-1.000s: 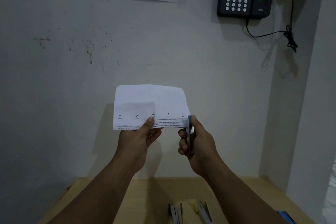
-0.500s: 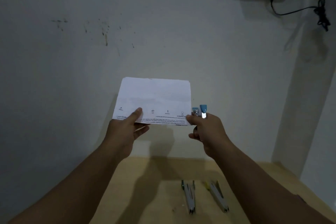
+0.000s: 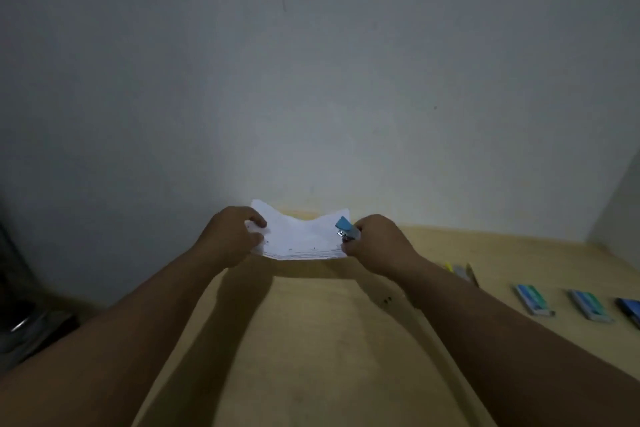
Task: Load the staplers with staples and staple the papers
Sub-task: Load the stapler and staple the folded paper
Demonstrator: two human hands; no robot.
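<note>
I see my left hand [image 3: 230, 236] closed on the left edge of the papers [image 3: 299, 239], above the far tabletop [image 3: 311, 340]; my right hand [image 3: 375, 241] grips the blue stapler [image 3: 345, 227] at their right edge.

White paper [image 3: 300, 239] with small black print, light-blue stapler [image 3: 346, 228], pale wooden table [image 3: 322, 340], grey-white wall [image 3: 311, 80] flecked with dark spots

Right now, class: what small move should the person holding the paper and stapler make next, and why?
Probably squeeze the blue stapler shut. The right hand holds it at the paper's right edge, while the left hand steadies the opposite side.
</note>
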